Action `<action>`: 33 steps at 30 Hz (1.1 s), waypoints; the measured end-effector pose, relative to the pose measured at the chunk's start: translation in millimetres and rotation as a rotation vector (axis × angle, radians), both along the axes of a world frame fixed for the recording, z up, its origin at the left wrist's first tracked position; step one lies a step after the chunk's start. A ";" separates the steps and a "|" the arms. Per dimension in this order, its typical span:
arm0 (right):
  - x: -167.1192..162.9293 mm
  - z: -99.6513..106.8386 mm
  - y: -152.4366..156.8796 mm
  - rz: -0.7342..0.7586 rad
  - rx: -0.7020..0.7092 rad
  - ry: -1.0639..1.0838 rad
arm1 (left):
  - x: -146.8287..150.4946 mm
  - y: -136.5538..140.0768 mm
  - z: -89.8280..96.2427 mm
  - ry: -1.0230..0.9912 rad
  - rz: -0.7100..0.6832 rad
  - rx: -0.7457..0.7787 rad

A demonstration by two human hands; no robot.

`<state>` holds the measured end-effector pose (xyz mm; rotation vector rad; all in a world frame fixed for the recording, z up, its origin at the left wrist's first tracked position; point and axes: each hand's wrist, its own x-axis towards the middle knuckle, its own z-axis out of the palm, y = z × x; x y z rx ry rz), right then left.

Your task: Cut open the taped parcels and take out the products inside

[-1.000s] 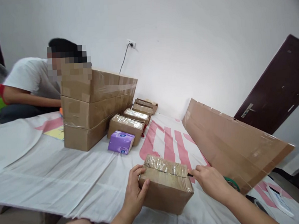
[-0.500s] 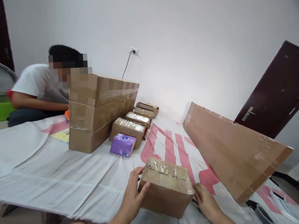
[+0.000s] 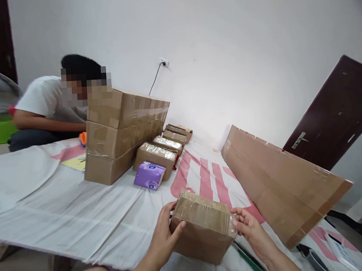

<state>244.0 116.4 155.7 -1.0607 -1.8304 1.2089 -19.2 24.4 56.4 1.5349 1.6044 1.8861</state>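
Observation:
A small taped cardboard box [image 3: 201, 239] sits at the near edge of the cloth-covered table, between my two hands. My left hand [image 3: 165, 233] grips its left side, thumb along the front upper edge and fingers behind the far left corner. At the upper right corner, my right hand [image 3: 249, 229] holds the box with bent fingers against its clear-taped edge. Under my right wrist lies a flat green-edged thing [image 3: 251, 261], partly hidden. A purple patterned pack [image 3: 149, 175] stands just beyond, against a row of smaller cardboard boxes [image 3: 156, 153].
Stacked cartons [image 3: 108, 139] form a wall at left; a person in a white shirt [image 3: 45, 94] sits behind it. A large cardboard panel [image 3: 280, 183] stands along the right. Rolls of tape [image 3: 316, 262] and a white tray [image 3: 341, 250] lie near right.
My right hand has risen from the box's lower right side to its upper right corner. The dark gap across the box top no longer shows. More of the green-edged thing is visible.

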 end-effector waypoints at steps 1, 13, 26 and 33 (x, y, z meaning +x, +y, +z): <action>0.2 3.2 -2.4 0.021 -0.021 0.018 | -0.1 0.1 -0.4 0.002 0.005 0.015; 1.3 0.7 -10.4 0.042 0.222 -0.140 | 3.3 2.7 17.0 -0.171 0.006 0.038; -66.8 28.9 -35.7 0.327 1.024 -0.441 | 5.5 7.2 10.8 -0.094 0.073 0.069; -117.2 21.5 -44.1 0.137 1.031 -0.634 | 3.8 4.4 13.2 -0.119 0.025 0.058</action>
